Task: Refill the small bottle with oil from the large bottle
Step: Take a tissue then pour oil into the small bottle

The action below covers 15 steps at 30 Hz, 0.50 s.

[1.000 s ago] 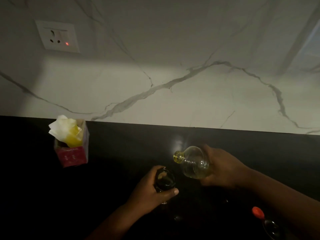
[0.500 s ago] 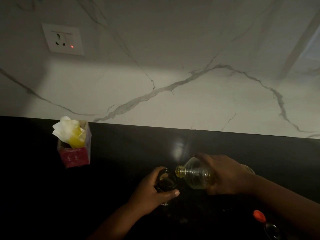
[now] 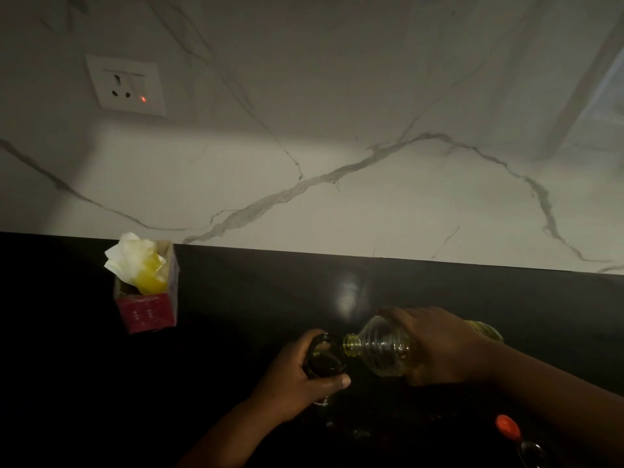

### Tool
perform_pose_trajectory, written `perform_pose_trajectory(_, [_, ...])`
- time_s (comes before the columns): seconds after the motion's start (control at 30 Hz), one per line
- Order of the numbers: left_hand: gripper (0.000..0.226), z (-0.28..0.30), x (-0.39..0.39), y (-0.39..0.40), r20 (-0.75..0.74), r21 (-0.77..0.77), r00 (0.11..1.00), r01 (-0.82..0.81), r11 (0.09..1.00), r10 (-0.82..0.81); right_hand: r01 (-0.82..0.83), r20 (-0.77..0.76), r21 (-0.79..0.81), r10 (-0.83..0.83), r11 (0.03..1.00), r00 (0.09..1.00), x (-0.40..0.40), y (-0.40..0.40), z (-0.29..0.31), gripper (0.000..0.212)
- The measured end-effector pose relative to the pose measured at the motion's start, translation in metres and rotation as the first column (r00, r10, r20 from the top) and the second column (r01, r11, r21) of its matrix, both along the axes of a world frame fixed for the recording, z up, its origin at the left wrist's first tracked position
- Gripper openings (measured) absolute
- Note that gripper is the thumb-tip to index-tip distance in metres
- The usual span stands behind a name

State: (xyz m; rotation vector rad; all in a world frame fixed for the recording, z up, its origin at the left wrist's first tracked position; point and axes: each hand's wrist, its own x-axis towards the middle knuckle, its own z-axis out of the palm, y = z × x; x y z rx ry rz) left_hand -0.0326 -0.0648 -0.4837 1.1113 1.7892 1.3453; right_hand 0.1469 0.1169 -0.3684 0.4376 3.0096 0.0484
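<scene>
My left hand (image 3: 297, 383) is curled round the small bottle (image 3: 325, 357), which stands upright on the dark bench (image 3: 253, 298) near the front edge. My right hand (image 3: 435, 346) grips the large bottle (image 3: 385, 352), tipped on its side with its open mouth just at the small bottle's rim; I cannot tell whether oil flows. Near right lies an orange cap (image 3: 507, 427). Far left stands a red carton (image 3: 147, 298) stuffed with tissue (image 3: 135, 261). A socket (image 3: 126, 85) sits on the marble wall (image 3: 371, 163).
</scene>
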Motion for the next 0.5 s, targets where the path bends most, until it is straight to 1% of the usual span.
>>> perform_pose_trajectory(0.13, [0.058, 0.0026, 0.0001, -0.0011, -0.005, -0.008, 1.0, 0.02, 1.0, -0.02, -0.004, 0.01, 0.017, 0.003, 1.0, 1.0, -0.0012, -0.0003, 0.0023, 0.099])
perform_pose_trajectory(0.2, [0.058, 0.003, -0.0004, -0.0012, -0.002, -0.009, 1.0, 0.019, 1.0, -0.019, -0.001, 0.021, 0.024, 0.0, 1.0, 1.0, -0.0012, -0.0015, 0.0053, 0.098])
perform_pose_trajectory(0.3, [0.061, 0.0019, -0.0004, -0.0008, 0.002, 0.002, 1.0, 0.013, 1.0, -0.013, -0.005, 0.035, 0.053, 0.004, 0.999, 0.999, -0.0019, -0.0013, 0.0079, 0.097])
perform_pose_trajectory(0.5, [0.078, -0.0067, -0.0031, 0.0017, -0.023, -0.014, 1.0, -0.001, 1.0, 0.001, -0.013, 0.074, 0.059, 0.009, 0.998, 0.997, -0.0022, 0.0002, 0.0096, 0.099])
